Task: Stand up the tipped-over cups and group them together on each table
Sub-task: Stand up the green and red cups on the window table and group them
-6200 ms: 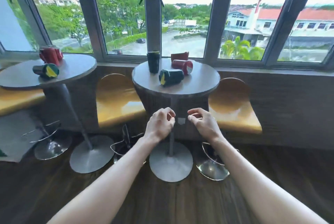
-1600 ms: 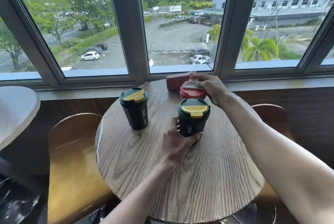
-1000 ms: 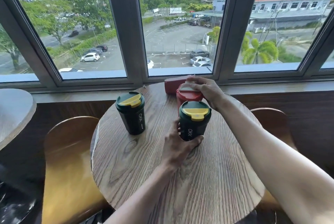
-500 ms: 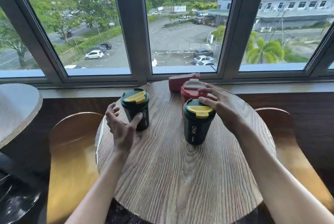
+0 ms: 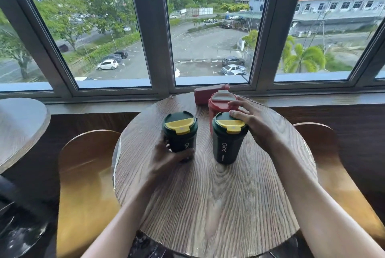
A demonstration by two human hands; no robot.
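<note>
Since half a second ago my left hand (image 5: 166,156) has gone from an open reach beside the left green cup (image 5: 180,131) to a wrap around its lower body, thumb across the front, fingers behind. That cup now sits closer to the right green cup (image 5: 228,137) than it did a moment back, though the view has shifted too, so I hold that loosely. My reading: I am sliding it in to join the cluster. A clear gap of bare round table (image 5: 208,195) still separates the two green cups.

Right green cup is upright near the table's middle, yellow flap toward me. Just behind it stands the upright red cup (image 5: 220,101), the two close enough that I cannot tell whether they touch. Behind that, at the window edge, the second red cup (image 5: 208,95) lies on its side. It has yet to be stood up.

My right hand (image 5: 256,126) has not closed on anything: fingers spread wide, fingertips resting on the far rims of the right green cup and the upright red one, palm arched over, forearm coming in from lower right.

Left forearm runs in from bottom centre, wrist low to the table.

At far left, the edge of a second table (image 5: 18,128); no cups visible on the part I see.
</note>
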